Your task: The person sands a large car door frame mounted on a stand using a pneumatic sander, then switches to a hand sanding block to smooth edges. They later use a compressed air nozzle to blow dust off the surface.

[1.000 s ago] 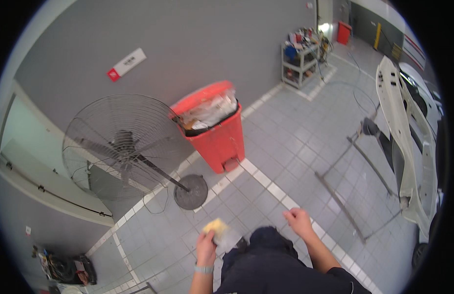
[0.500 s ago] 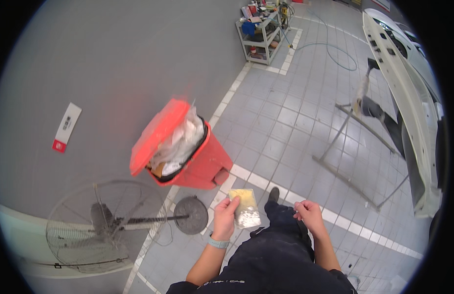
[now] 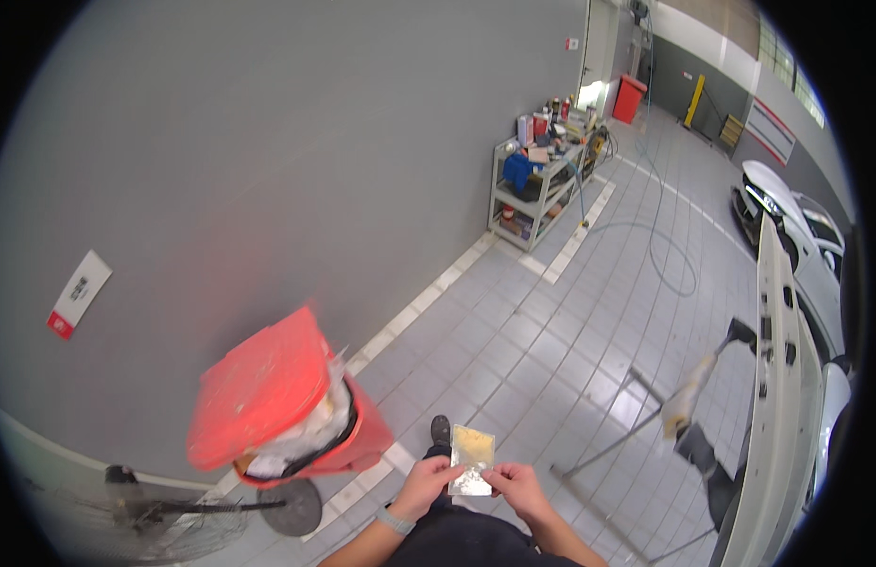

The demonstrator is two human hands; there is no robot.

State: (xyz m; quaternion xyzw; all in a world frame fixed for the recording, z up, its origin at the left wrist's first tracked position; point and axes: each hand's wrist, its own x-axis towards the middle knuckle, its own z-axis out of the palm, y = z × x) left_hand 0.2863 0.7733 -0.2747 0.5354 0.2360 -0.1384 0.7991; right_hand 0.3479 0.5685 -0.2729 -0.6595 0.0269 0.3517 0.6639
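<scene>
A small flat plastic packet (image 3: 473,444), yellowish in its upper part and shiny silver-white below, is held upright in front of my body. Closed on its left edge is my left hand (image 3: 425,486), thumb lying over the front; a pale band circles that wrist. My right hand (image 3: 519,489) pinches the packet's lower right side between thumb and fingers. Whether the packet is torn anywhere is too small to tell. Beyond it to the left stands a red wheeled bin (image 3: 370,430), stuffed with plastic and other waste, its red lid (image 3: 258,392) propped up by the contents.
A black standing fan (image 3: 173,508) is at the lower left, by the grey wall. Further ahead, a grey shelf cart (image 3: 551,194) carries bottles and tools. A hose (image 3: 660,250) loops over the tiles. On the right, a pale vehicle panel (image 3: 771,416) rests on a metal stand near a white car (image 3: 816,236).
My right hand has come over to the packet and grips it together with my left. The view has tilted up, bringing in the room's far end; the bin appears lower and further left.
</scene>
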